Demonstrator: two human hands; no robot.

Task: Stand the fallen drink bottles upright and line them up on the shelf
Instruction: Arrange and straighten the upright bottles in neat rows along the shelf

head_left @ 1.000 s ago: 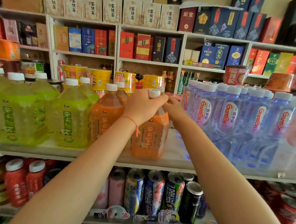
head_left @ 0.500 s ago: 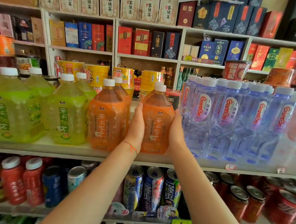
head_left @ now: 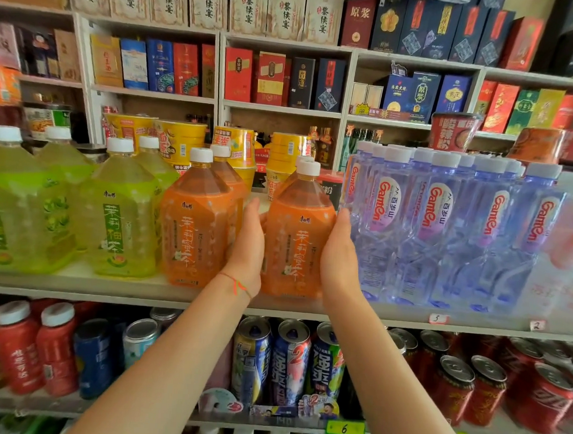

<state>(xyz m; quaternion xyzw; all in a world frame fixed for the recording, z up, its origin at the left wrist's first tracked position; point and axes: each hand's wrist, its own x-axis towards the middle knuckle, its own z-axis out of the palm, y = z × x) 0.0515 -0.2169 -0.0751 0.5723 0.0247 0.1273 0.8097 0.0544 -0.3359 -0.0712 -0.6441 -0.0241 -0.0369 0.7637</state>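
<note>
Fingers (head_left: 252, 214) flat, pressed on both sides of orange bottle (head_left: 297, 237); keep upright, slide level with shelf (head_left: 106, 289) front edge, then let go

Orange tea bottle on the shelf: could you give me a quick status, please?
Left hand and right hand flat against orange bottle. Bottle upright. Nothing in the way.

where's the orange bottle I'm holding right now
In the head view it stands upright mid-shelf: the orange bottle sits between your left hand and right hand, with water bottles on its right.
</note>
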